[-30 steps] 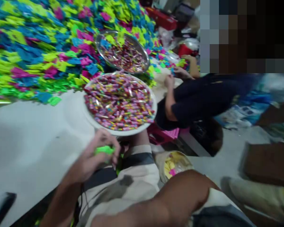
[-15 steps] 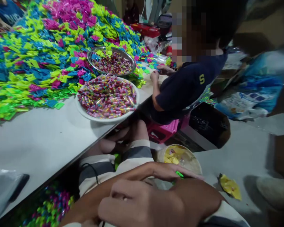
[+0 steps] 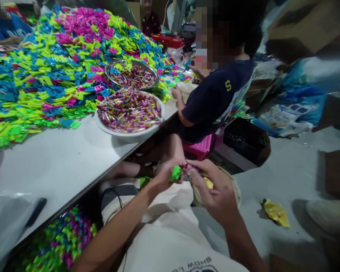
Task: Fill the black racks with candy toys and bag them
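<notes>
My left hand (image 3: 164,176) is closed around a bright green plastic piece (image 3: 175,173), held over my lap. Facing it, my right hand (image 3: 218,190) pinches a small red and pink wrapped roll (image 3: 189,166) between thumb and fingers, its end close to the left fingertips. Whether the roll touches the green piece I cannot tell. On the table beyond, a white bowl (image 3: 117,135) is heaped with similar shiny pink and red wrapped rolls (image 3: 130,109). Behind it stands a metal bowl (image 3: 156,80) with more rolls and some yellow pieces.
A big pile of coloured plastic pieces (image 3: 53,68) covers the back of the table (image 3: 59,162). A person in a dark shirt (image 3: 212,98) sits to the right. Below are a bucket (image 3: 235,192), a yellow wrapper (image 3: 276,213) and a container of coloured pieces (image 3: 65,238).
My hands have moved from low against my body up and forward, coming together over my lap. The small roll now shows in the right fingers. The seated person has shifted slightly.
</notes>
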`<state>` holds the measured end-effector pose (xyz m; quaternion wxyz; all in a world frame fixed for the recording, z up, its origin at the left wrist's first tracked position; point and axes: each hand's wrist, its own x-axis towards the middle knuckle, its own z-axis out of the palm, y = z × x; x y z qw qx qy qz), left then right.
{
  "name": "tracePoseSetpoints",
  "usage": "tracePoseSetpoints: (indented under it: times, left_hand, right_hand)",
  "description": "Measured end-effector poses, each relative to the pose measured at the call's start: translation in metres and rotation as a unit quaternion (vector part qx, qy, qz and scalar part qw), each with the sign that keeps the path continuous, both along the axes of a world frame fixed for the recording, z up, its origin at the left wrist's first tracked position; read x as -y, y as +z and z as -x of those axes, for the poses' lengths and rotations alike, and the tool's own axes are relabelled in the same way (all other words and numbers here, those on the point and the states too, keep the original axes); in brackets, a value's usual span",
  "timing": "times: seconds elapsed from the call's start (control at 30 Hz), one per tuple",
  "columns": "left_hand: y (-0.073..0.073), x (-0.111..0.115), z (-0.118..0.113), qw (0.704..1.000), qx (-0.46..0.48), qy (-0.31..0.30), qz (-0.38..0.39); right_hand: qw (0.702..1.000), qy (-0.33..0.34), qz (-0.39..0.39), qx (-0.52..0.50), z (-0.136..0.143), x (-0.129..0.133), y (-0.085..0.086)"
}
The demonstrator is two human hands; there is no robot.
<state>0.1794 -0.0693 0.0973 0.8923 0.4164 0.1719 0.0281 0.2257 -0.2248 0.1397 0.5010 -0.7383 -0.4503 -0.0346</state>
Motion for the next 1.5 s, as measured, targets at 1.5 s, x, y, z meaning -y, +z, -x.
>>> tracePoseSetpoints:
  times: [1.5]
  left_hand:
    - [0.045,-0.277,0.033,0.745,0.144,0.288,-0.584]
  right_hand:
    - [0.971,0.069,0.096,-0.206,0.035,-0.271,0.011]
